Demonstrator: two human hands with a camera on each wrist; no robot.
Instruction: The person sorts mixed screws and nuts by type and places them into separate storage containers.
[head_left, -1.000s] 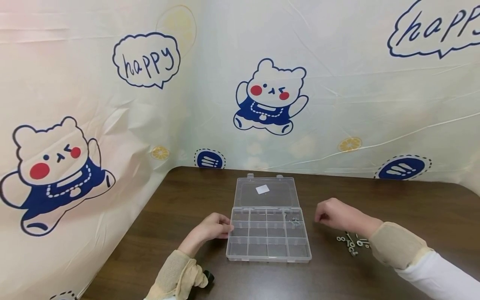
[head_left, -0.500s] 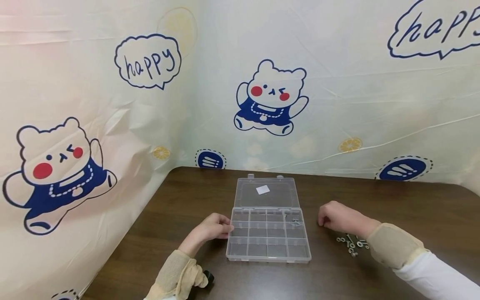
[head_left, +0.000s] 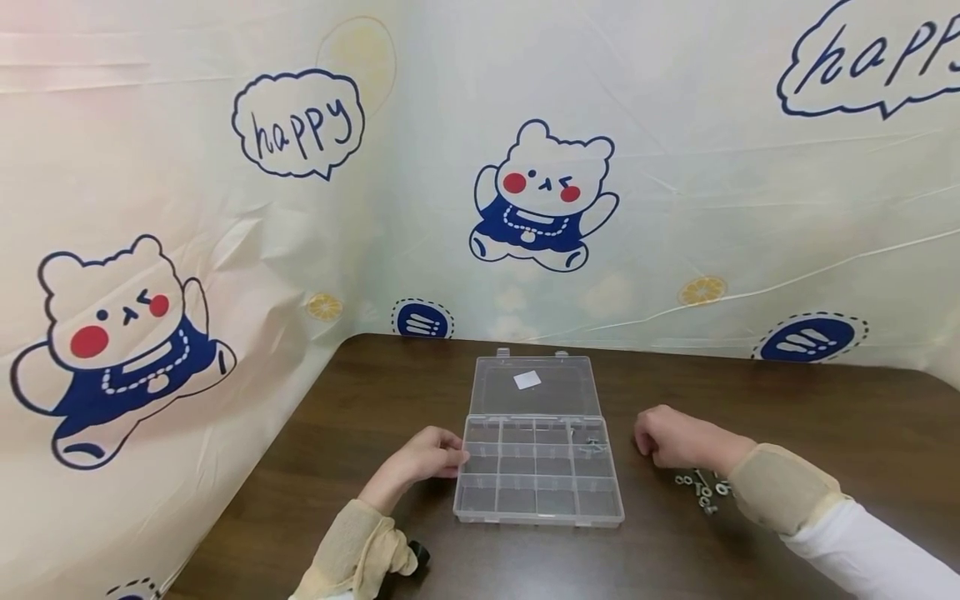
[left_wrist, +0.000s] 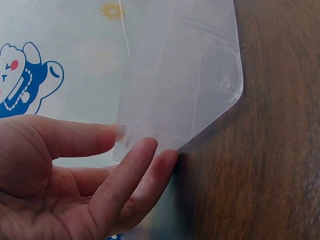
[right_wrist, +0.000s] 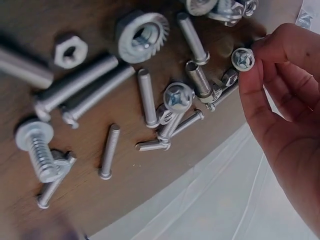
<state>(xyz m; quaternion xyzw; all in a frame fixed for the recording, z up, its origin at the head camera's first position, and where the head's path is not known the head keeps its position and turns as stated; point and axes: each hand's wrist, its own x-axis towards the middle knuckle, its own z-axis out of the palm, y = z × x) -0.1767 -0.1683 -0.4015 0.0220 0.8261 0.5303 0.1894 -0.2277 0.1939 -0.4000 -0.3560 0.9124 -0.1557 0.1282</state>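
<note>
A clear plastic compartment box (head_left: 536, 518) lies on the table with its lid folded back. My left hand (head_left: 426, 454) holds its left side; up close, the thumb and fingers (left_wrist: 142, 165) meet the box wall (left_wrist: 215, 75). To the right of the box, my right hand (head_left: 675, 435) is low over the table. Its thumb and index finger pinch a cross-head screw (right_wrist: 243, 59), head toward the camera. Loose screws and nuts (head_left: 703, 492) lie beside that wrist; among them are a flanged nut (right_wrist: 142, 37) and a small hex nut (right_wrist: 70, 52).
A few small metal screws (head_left: 591, 446) sit in the box's back-right compartments. A white label (head_left: 527, 380) is on the open lid (head_left: 555, 396). The dark wooden table (head_left: 360, 383) meets a printed cloth backdrop (head_left: 660, 183) behind and at left.
My right hand has shifted slightly right and toward me, away from the box. The left hand stays at the box's left side. The head view has drifted a little.
</note>
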